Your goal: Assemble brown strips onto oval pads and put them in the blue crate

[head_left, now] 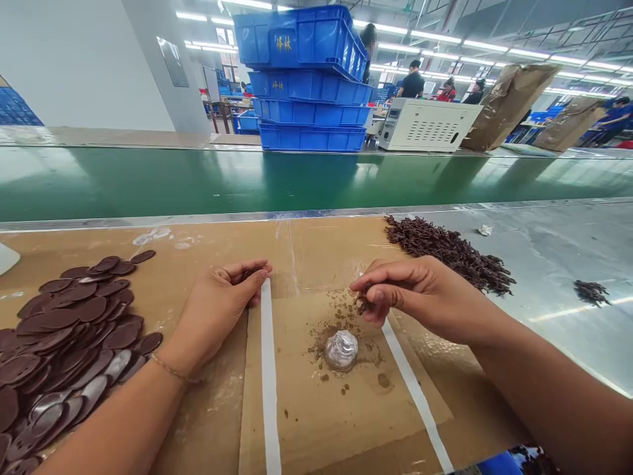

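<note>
My left hand [232, 290] is closed above the cardboard, thumb against fingers. Something dark shows faintly between them, too hidden to name. My right hand [408, 290] pinches a small dark brown piece [363, 303], like those in the heap of small twig-like brown pieces [450, 251] behind it. Below and between both hands, a small clear dome-shaped object [341, 349] sits on a cardboard sheet [321, 422] dotted with brown wet spots. To the left of my left hand lies a pile of flat brown oval discs [74, 323].
White tape strips [270, 396] run along the sheet. A green conveyor belt [198, 181] crosses behind the table. Beyond it stand stacked blue crates [309, 82], a cream metal box [428, 125] and brown wrapped packages [512, 105]. Several people are in the background. A blue container [499, 464] is at bottom right.
</note>
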Demonstrator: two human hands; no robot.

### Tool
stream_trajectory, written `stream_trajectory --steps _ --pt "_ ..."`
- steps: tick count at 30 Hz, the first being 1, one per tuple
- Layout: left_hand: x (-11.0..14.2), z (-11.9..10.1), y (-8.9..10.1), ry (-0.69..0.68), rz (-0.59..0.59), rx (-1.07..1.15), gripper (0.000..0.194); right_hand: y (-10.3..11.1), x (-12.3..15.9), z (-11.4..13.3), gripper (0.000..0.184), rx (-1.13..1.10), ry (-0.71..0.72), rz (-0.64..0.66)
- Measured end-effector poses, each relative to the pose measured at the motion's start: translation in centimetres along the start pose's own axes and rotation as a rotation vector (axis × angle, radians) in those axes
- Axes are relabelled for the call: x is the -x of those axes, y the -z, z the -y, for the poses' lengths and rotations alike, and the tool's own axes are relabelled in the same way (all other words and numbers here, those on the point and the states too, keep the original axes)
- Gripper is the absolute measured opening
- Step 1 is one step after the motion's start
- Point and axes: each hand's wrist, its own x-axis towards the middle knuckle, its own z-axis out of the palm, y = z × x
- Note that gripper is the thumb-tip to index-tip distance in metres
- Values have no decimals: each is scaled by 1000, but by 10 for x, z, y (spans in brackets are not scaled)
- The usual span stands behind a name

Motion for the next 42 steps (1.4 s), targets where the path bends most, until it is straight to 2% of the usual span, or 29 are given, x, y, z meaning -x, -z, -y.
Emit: stream_trajectory --steps 7,13,16,21,28,34,38,42 --pt "0 0 5 61 127 175 48 -6 5 6 22 39 10 -52" --pt "5 -7 5 45 189 103 48 -15 8 8 19 45 12 -41" --pt "5 -8 5 47 156 40 41 -17 8 8 17 121 44 13" --pt "4 -9 5 -11 37 -28 32 -19 7 10 13 272 151 98" --pt "6 -12 3 -17 15 27 29 -18 7 10 12 294 186 141" --pt "10 -13 3 8 -70 14 31 -18 8 8 12 298 198 144" --pt "8 -11 2 -42 -70 21 31 -17 10 9 12 284 186 118" --pt "9 -12 2 -15 -58 59 35 -15 11 9 11 299 161 106"
